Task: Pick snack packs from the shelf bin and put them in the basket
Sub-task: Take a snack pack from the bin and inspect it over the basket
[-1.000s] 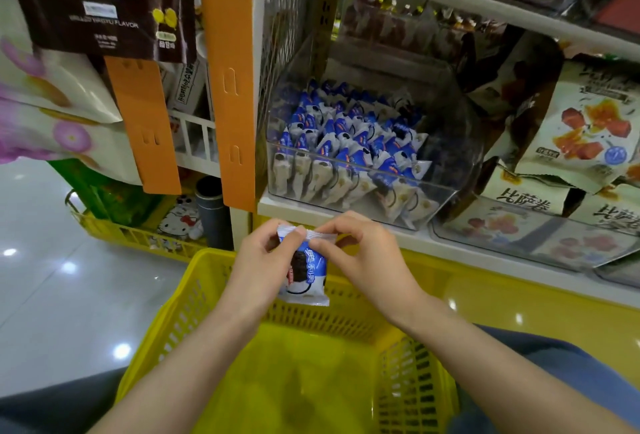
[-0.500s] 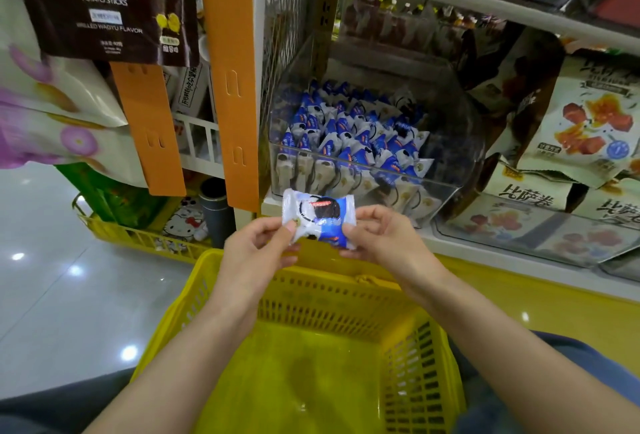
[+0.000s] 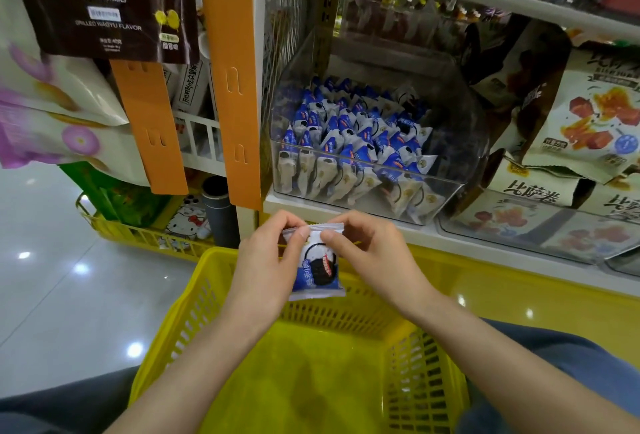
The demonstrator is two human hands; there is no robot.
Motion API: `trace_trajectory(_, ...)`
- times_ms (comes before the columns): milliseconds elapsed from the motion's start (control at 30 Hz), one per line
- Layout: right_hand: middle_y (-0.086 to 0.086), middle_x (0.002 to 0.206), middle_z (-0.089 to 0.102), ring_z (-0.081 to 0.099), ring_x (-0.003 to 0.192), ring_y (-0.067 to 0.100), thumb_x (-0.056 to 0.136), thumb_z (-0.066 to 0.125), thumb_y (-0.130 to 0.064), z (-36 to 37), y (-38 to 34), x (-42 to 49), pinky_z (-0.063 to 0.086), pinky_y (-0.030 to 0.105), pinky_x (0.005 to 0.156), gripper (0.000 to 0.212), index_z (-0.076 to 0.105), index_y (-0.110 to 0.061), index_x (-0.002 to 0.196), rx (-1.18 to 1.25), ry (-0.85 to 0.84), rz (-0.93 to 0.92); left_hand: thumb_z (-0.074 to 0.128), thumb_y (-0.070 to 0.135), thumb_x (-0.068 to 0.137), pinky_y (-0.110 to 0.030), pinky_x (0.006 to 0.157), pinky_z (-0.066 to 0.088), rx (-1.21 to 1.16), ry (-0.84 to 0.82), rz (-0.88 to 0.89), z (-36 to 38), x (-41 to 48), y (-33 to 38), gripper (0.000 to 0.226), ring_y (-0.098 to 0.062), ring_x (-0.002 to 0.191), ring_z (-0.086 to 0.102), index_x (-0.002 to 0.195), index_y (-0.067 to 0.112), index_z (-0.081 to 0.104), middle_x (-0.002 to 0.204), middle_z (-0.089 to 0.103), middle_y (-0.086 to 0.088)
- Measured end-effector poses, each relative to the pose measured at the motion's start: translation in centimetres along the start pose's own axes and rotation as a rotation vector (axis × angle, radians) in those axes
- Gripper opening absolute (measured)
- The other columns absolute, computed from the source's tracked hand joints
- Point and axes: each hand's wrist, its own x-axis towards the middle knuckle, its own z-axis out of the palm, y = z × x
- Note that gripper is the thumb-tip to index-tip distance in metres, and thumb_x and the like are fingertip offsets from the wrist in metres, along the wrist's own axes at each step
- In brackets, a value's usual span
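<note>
Possession of one snack pack [image 3: 317,269] is shared by both hands. Its crimped top seam is pinched near the left corner by the thumb and fingertips of the left hand [image 3: 266,260], and just right of the middle by the thumb and fingertips of the right hand [image 3: 375,255]. Both grips are closed on that seam, with the two thumbs set close together on its near face. The rest of the pack hangs upright below the fingertips, between the two hands, with its blue-and-white printed face turned toward the camera. Its left edge is partly covered by the left hand.

The pack is held in the air in front of the far rim of the yellow basket [image 3: 194,298]; no part of the basket is touched by it. The basket is seen between the two forearms, below the hands.

Directly above and behind the hands, the clear shelf bin [image 3: 453,187] is set on the white shelf [image 3: 460,238]. It is filled with rows of matching stocked packs [image 3: 353,135], well apart from the pack in hand. Large snack bags [image 3: 595,115] are stacked to the right of the bin. An orange strip [image 3: 228,70] runs down the shelf post at the left, with a potato sticks bag [image 3: 110,0] hung beside it. A second yellow basket [image 3: 138,234] sits on the glossy floor [image 3: 52,281].
</note>
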Motion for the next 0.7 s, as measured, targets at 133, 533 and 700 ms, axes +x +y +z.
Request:
trace_trajectory(133, -0.007, 0.078, 0.069, 0.063, 0.074, 0.006, 0.085, 0.064, -0.023, 0.2, -0.1, -0.1, 0.054, 0.033, 0.071, 0.003, 0.067, -0.022, 0.086, -0.009, 0.014, -0.034, 0.051, 0.019, 0.093, -0.010, 0.056, 0.039, 0.040, -0.030, 0.049, -0.3, -0.1, 0.3, 0.018, 0.002, 0.068, 0.054, 0.076, 0.027, 0.050, 0.070, 0.057, 0.011)
trace_trajectory(533, -0.015, 0.080, 0.060, 0.056, 0.079, 0.000, 0.087, 0.060, -0.028, -0.4, -0.1, -0.2, 0.046, 0.016, 0.065, 0.007, 0.064, -0.023, 0.087, -0.320, 0.185, -0.253, 0.056, 0.017, 0.090, -0.007, 0.061, 0.040, -0.082, -0.010, -0.073, 0.1, 0.1, 0.1, 0.015, -0.002, 0.073, 0.053, 0.083, 0.029, 0.050, 0.084, 0.055, 0.008)
trace_trajectory(700, -0.016, 0.079, 0.061, 0.058, 0.081, -0.002, 0.088, 0.059, -0.021, -1.2, -0.5, 0.2, 0.049, 0.015, 0.067, 0.015, 0.055, -0.034, 0.081, -0.071, 0.309, -0.154, 0.046, 0.019, 0.095, -0.012, 0.061, 0.040, 0.035, -0.060, -0.098, -0.1, 0.3, -0.1, 0.023, -0.005, 0.070, 0.053, 0.077, 0.032, 0.052, 0.077, 0.058, 0.008)
